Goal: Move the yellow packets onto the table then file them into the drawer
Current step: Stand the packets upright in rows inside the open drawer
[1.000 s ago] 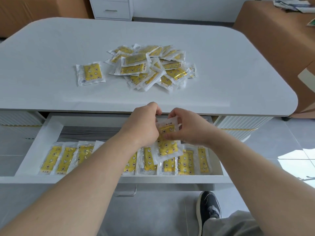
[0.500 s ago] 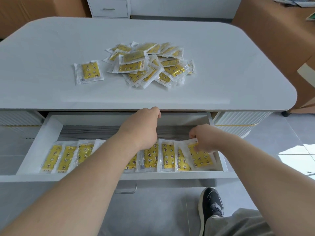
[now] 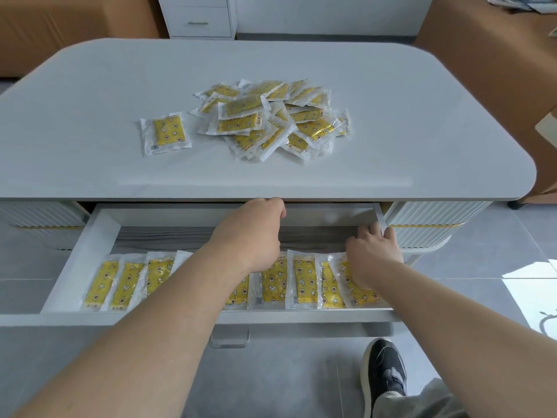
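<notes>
A pile of yellow packets (image 3: 271,122) lies on the grey table (image 3: 407,122), with a single packet (image 3: 165,134) apart on its left. Below the table edge the white drawer (image 3: 78,260) stands pulled out, and a row of yellow packets (image 3: 303,279) lies side by side along its front. My right hand (image 3: 373,254) rests with spread fingers on the rightmost packet (image 3: 361,292) at the drawer's right end. My left hand (image 3: 250,233) hovers over the drawer's middle, fingers loosely curled, with nothing visible in it; its arm hides part of the row.
The drawer's handle (image 3: 230,339) sticks out toward me. My shoe (image 3: 384,375) is on the tiled floor at the lower right. A white cabinet (image 3: 199,16) stands behind the table, and brown furniture (image 3: 482,55) stands to the right.
Both hands held a packet above the drawer; my right hand then carried it to the drawer's right end and laid it down. My left hand let go and stayed over the middle.
</notes>
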Demonstrator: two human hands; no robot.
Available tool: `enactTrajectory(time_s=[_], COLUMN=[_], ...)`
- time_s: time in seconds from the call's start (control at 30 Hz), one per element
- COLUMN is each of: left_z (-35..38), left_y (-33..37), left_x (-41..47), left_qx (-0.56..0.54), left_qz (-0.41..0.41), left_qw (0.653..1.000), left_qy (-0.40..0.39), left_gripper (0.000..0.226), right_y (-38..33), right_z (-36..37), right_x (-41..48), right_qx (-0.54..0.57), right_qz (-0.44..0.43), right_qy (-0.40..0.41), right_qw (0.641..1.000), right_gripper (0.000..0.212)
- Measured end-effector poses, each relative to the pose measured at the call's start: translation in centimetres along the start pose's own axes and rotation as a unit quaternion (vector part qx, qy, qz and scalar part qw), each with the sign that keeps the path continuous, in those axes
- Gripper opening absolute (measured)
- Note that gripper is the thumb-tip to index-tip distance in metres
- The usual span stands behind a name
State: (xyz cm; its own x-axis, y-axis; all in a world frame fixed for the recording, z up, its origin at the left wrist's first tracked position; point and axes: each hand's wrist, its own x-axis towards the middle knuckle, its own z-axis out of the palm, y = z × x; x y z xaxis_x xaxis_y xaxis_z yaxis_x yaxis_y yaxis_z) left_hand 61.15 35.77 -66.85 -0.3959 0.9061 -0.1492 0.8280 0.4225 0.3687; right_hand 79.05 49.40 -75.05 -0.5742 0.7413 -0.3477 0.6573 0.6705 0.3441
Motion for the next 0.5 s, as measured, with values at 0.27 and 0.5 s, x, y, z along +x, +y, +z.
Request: enactTrajectory(time_s=[0.27,0.5], left_z=[-1.4,-3.1], left_y=[-0.1,-0.8], left_x=[0.7,2.6], left_qx=[-0.032,-0.099], left_qz=[-0.032,-0.093], left_qw=[0.995,0.976], left_qy=[0.087,0.168], left_gripper=[0.035,0.025], right_y=[-2.3,-4.3], right_z=[-7.3,-12.2], right_x=[-1.1,-0.8], right_qx=[0.127,0.263], right_qz=[-0.044,-0.045], right_qy=[-0.004,0.095], right_qw=[0.991,0.959], right_gripper=[0.021,0.019])
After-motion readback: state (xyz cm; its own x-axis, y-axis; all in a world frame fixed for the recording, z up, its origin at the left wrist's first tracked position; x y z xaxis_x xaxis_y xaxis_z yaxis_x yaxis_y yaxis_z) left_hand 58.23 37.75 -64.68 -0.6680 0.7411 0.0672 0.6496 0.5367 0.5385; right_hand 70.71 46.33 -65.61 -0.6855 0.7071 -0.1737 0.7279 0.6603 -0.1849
